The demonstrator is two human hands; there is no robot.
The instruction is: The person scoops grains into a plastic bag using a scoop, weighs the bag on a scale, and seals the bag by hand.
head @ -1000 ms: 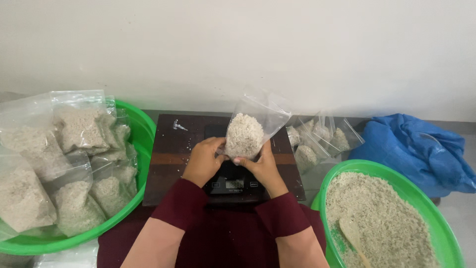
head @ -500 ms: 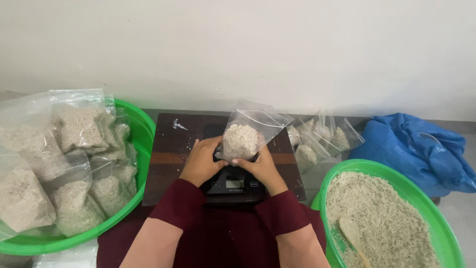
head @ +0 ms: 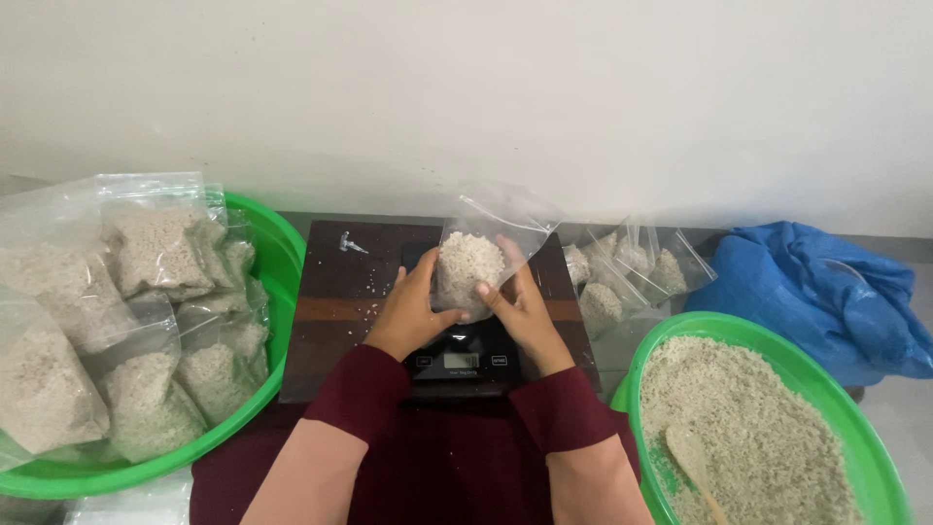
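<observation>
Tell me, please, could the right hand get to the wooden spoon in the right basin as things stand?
Probably yes, once freed: the right hand now holds the bag over the scale, but the spoon lies uncovered on the grain in the open basin.

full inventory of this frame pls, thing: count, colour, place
grain bag: 1, clear, pale grain, held over the scale
scale: 1, black, on board
board: 1, dark brown, centre
left basin: 1, green, piled with filled bags
filled bags: many, clear
right basin: 1, green, loose grain
spoon: 1, pale, in right basin
side bags: several, clear, right of board
sack: 1, blue, far right
left hand, right hand: grip the grain bag
</observation>
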